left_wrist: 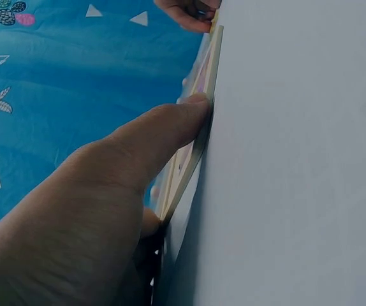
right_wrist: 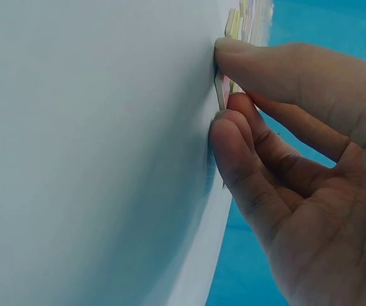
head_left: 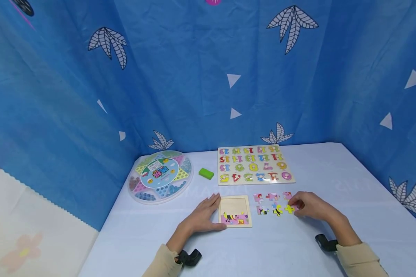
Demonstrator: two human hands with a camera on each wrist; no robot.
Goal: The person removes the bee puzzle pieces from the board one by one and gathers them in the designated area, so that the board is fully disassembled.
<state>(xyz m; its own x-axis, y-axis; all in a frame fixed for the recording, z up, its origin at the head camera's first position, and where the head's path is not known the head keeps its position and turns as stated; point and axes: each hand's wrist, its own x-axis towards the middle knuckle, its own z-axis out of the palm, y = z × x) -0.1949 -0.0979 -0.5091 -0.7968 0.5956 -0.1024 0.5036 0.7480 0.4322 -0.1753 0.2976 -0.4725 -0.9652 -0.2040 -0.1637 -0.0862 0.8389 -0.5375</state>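
Note:
A small square wooden puzzle tray (head_left: 249, 207) lies on the table, with joined pink and yellow pieces (head_left: 234, 219) along its near side. My left hand (head_left: 205, 215) rests against its left side, fingers fairly straight; the thumb touches the near edge, also seen in the left wrist view. To the right of the tray lie several loose puzzle pieces (head_left: 272, 197) in two rows. My right hand (head_left: 312, 206) pinches a puzzle piece (right_wrist: 222, 92) between thumb and fingers at the right end of the near row. The fingers hide part of that piece.
Behind the tray lies a wooden number board (head_left: 256, 165) with coloured numerals. A green block (head_left: 206, 173) sits to its left. Further left is a round, clear-lidded game box (head_left: 160, 177). Blue patterned cloth (head_left: 201, 84) hangs behind the white table (head_left: 263, 254).

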